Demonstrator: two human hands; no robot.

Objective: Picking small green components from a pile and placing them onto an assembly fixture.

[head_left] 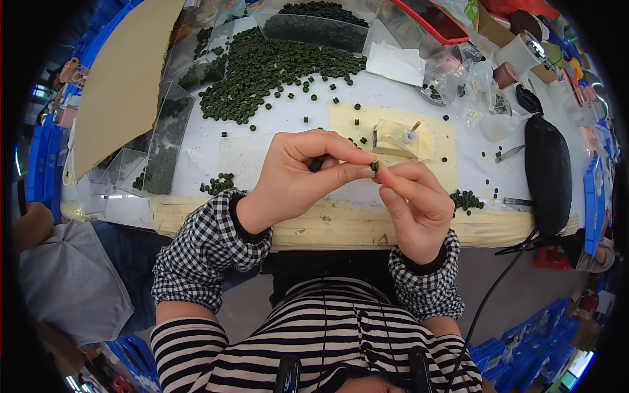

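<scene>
My left hand (298,171) pinches a small dark green grooved ring (374,166) between thumb and forefinger, above the near part of the table. Another dark piece shows partly in the curl of that hand's other fingers. My right hand (419,213) is closed, its forefinger tip touching or nearly touching the ring from the right. Whether its thumb and fingers hold anything of their own is hidden. Just beyond the hands stands a tape-covered block (393,139) with a thin upright peg (414,130). Several loose rings lie around it.
A large heap of green rings (275,72) spreads over the far table, beside clear trays (311,33). Cardboard (128,78) covers the left side. At right lie a black elongated pouch (549,173), plastic bags and a white spool (521,52). A red-edged phone (436,19) lies far right.
</scene>
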